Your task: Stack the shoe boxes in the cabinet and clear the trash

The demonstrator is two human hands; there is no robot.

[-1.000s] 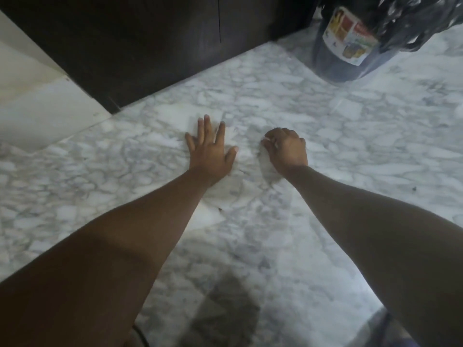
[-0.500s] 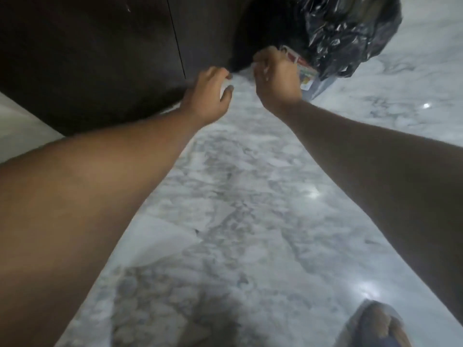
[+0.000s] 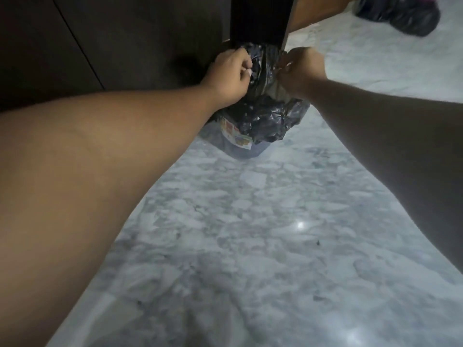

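The crinkled black plastic bin liner (image 3: 265,116) lines a dark round waste bin (image 3: 241,149) at twelve o'clock on the marble floor (image 3: 250,234). Left hand (image 3: 230,73) grips its rim, right hand (image 3: 300,68) pinches its two-o'clock edge; uneven tugging could tear the film or tip the bin

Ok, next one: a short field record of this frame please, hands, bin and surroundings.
left hand: grips the bin bag at its left edge
right hand: grips its right edge
bin bag: black, crumpled over the bin
bin: dark, labelled, on the marble floor against the cabinet
second bag: black, on floor, far right
shoe boxes: none in view
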